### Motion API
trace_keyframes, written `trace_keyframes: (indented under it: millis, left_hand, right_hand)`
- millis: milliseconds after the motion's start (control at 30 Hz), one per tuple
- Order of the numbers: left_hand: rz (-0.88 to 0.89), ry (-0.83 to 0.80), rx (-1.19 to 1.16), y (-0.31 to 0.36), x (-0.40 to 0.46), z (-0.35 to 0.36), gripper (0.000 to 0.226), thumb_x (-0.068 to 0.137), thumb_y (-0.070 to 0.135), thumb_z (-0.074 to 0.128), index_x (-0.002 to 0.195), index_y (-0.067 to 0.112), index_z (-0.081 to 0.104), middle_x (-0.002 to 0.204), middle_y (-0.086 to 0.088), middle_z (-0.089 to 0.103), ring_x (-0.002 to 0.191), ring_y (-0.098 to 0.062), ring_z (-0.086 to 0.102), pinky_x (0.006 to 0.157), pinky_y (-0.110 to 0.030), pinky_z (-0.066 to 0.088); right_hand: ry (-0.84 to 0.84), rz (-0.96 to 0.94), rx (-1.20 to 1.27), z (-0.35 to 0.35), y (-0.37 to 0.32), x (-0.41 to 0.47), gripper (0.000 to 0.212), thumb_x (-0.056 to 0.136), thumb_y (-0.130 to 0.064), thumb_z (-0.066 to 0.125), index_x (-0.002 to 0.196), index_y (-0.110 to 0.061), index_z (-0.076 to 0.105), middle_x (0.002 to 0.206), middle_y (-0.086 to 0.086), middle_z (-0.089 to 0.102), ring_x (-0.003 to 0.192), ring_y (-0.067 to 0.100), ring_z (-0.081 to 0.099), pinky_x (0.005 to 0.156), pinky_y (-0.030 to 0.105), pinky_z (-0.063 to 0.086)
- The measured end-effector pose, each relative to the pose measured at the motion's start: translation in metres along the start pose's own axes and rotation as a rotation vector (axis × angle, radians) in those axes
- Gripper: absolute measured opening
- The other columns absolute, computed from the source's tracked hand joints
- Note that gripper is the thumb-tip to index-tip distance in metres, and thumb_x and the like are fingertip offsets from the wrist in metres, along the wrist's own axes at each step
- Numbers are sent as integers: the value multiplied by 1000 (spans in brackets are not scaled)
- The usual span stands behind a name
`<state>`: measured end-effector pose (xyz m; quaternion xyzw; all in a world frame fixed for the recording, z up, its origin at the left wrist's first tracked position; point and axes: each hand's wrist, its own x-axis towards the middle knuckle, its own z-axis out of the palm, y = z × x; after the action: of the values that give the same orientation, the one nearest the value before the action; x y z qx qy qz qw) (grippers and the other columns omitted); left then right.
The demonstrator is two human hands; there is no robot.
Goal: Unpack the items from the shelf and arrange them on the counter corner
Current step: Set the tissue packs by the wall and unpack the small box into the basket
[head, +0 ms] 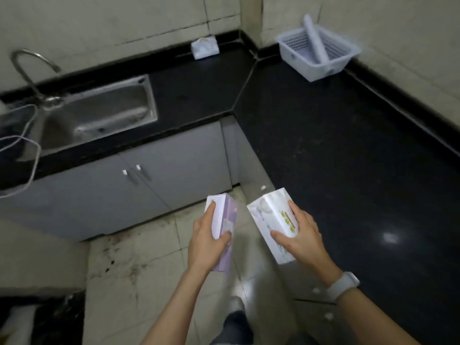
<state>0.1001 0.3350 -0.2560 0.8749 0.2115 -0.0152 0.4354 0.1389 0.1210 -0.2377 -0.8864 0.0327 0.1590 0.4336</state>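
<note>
My left hand (207,241) grips a purple and white box (225,215) held lengthwise above the floor, near the cabinet corner. My right hand (302,239) holds a white soft tissue pack (267,215) with green print, just at the front edge of the black counter (336,150). Both items hover in the air, side by side and apart. In the far counter corner a small white tissue pack (204,48) leans against the wall.
A white plastic basket (316,63) with a pale roll (315,38) in it stands at the back right of the counter. A steel sink (104,113) with a curved tap (29,68) lies to the left. Grey cabinet doors (149,175) sit under the counter.
</note>
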Motion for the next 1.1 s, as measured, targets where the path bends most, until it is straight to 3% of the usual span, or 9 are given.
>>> trace_keyframes:
  millis: [167,367,633,733,800,900,1100]
  left_hand:
    - [-57,52,-45,-21,75,-62,77,74,25,63,138,44,24,135,-2,41,117,-21,46,83,-27,35]
    - [-42,60,-36,-11,185,-81,77,76,24,64,139,40,23,138,-5,40,119,-24,45,85,-29,34]
    - [36,38,-5,59,380,-73,79,79,24,65,141,39,19,137,-7,41,116,-22,46,84,-29,37]
    - [76,-9,58,99,450,-66,78,80,30,63,142,38,16,137,-8,40,117,-26,49,91,-39,42]
    - [109,-56,37,122,491,-61,78,79,32,62,141,39,15,139,-7,38,117,-27,48,90,-39,41]
    - [133,-115,20,140,540,-53,79,79,31,62,142,39,13,141,-7,36,118,-24,45,85,-31,36]
    - [98,-157,12,157,636,-46,79,79,29,62,141,41,14,140,-7,35,115,-22,47,82,-30,36]
  right_hand:
    - [-43,-44,66,45,-72,63,86,69,-34,73,140,-32,24,139,4,35,126,25,35,107,51,32]
    - [-43,-82,78,55,-121,160,87,69,-35,72,140,-30,23,136,2,36,122,22,37,104,50,36]
    - [-2,-58,152,37,-167,336,86,71,-36,72,140,-33,21,136,1,36,124,22,37,105,53,34]
    - [46,-30,149,21,-182,396,87,71,-36,72,140,-31,21,137,3,36,123,22,37,105,52,34]
    - [92,-9,142,10,-193,434,87,69,-37,73,140,-30,23,136,3,38,123,22,37,105,52,33]
    - [145,30,89,-2,-205,483,87,68,-41,72,140,-30,24,137,3,39,124,23,38,106,51,32]
    - [160,71,-148,-9,-234,581,88,67,-50,66,140,-30,21,137,5,37,122,27,36,102,48,29]
